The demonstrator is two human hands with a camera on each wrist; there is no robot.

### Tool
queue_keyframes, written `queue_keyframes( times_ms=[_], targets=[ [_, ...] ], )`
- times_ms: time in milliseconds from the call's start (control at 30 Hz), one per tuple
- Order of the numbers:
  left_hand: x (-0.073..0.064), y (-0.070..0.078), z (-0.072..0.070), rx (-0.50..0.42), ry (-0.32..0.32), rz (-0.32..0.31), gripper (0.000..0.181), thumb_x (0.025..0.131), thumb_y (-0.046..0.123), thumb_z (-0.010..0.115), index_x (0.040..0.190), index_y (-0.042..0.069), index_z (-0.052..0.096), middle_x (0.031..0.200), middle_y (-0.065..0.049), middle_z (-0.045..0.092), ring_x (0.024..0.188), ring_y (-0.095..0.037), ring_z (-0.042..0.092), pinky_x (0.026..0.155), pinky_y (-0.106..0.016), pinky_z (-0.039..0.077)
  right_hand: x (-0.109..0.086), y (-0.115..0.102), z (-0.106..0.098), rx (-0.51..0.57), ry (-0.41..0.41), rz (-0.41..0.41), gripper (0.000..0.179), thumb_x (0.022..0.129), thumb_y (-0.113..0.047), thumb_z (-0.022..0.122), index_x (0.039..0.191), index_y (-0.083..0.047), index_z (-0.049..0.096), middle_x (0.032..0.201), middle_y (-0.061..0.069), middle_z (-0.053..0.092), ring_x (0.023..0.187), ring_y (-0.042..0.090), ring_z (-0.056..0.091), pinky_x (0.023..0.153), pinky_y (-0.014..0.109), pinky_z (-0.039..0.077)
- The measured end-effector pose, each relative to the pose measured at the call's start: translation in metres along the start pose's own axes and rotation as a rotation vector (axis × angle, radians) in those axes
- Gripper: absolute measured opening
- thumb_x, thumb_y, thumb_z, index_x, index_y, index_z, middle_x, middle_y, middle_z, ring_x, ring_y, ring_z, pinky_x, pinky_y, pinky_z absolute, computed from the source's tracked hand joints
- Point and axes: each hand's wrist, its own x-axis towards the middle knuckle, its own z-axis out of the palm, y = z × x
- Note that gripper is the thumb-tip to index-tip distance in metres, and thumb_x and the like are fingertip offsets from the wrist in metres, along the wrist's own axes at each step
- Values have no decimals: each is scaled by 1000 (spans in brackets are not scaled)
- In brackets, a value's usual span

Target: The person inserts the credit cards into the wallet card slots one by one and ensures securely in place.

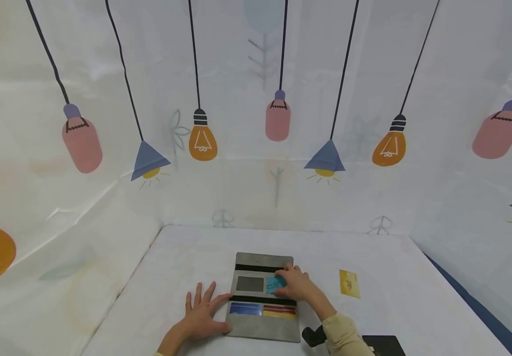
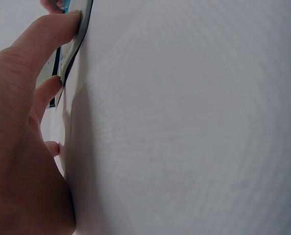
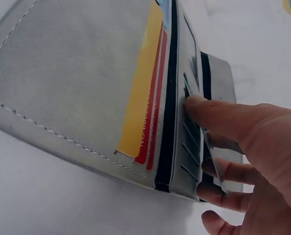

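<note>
A grey folding wallet (image 1: 262, 327) lies spread out on the white table, with dark bands across it. Between the thumb and fingers of my right hand (image 1: 299, 286) is a blue card (image 1: 274, 284), at the slots right of the clear window (image 1: 250, 284). The right wrist view has this card nearly edge-on, beside the slits. My left hand (image 1: 201, 317) has its fingers spread on the table, thumb and index finger touching the wallet's left edge. Blue cards (image 1: 246, 309) and red and yellow cards (image 1: 279, 311) sit in the lower pockets.
A yellow card (image 1: 349, 284) lies on the table to the right of the wallet. Near my right forearm are a black rounded object (image 1: 312, 337) and a flat black item (image 1: 384, 345). White cloth walls (image 1: 256, 198) with printed lamps surround the table.
</note>
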Motion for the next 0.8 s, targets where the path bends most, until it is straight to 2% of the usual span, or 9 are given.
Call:
queue_keyframes(
  times_ms=[233, 500, 667, 800],
  targets=[
    [-3, -2, 0, -16, 6, 9, 76, 72, 58, 77, 139, 31, 53, 161, -23, 20, 145, -56, -7, 107, -73, -13, 3, -11, 8, -12, 8, -38, 45, 85, -32, 78, 123, -10, 65, 120, 18, 56, 108, 38, 52, 81, 65, 42],
    [-4, 2, -3, 5, 13, -10, 75, 72, 58, 76, 138, 32, 53, 161, -21, 19, 145, -55, -6, 108, -73, -11, 3, -21, 8, -31, 43, 12, 47, 81, -32, 80, 120, -11, 66, 118, 18, 55, 110, 40, 52, 87, 72, 40],
    [-4, 1, -2, 0, 12, 1, 75, 72, 58, 76, 139, 32, 53, 161, -21, 19, 145, -56, -6, 108, -73, -11, -1, -18, 8, -27, 27, 22, 48, 83, -33, 79, 124, -12, 64, 120, 19, 53, 117, 46, 48, 90, 73, 37],
    [-3, -1, 1, 10, 15, 1, 75, 71, 59, 76, 138, 35, 52, 161, -21, 20, 145, -56, -6, 108, -73, -11, -2, -9, 8, -6, -3, 14, 53, 83, -36, 78, 127, -12, 62, 126, 19, 52, 118, 43, 47, 89, 68, 39]
  ],
)
